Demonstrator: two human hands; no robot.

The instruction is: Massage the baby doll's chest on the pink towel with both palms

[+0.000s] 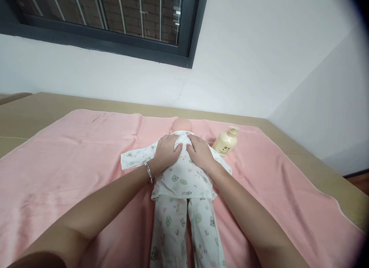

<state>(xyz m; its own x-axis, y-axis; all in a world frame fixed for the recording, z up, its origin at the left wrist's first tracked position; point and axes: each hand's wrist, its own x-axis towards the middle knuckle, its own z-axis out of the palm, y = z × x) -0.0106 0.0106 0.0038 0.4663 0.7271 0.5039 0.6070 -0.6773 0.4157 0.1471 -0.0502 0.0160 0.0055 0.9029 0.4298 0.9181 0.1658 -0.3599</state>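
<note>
Head view, from my remote seat: I've got the L hand [166, 152] and R hand [201, 154] laid on the upper torso of the baby doll [183, 179], palms down, fingers a bit spread, thumbs pointing inward w/ a narrow gap btw them; neither grips anything. Doll lies lengthwise in front of me on the pink blanket [95, 145], bald head [182, 125] at the far end; no face visible, so I can't tell for sure if it's front or back up. Main risk, I'd say: uneven pressure. If one palm loads more, the doll prob. rolls or skews, and the blanket, already creased, could slip along w/ it. Pushing fwd instead of down may ruck up the printed pajama top [184, 185] under my palms. Next worry is the cream pump bottle [225, 143] just beside the doll's R-side sleeve [227, 167]: if the R hand or elbow swings out, or that sleeve gets dragged, it might tip, esp. on soft cloth. Also, the silver bracelet [148, 172] sits right by the top's fabric, so a low L wrist could catch it.
</note>
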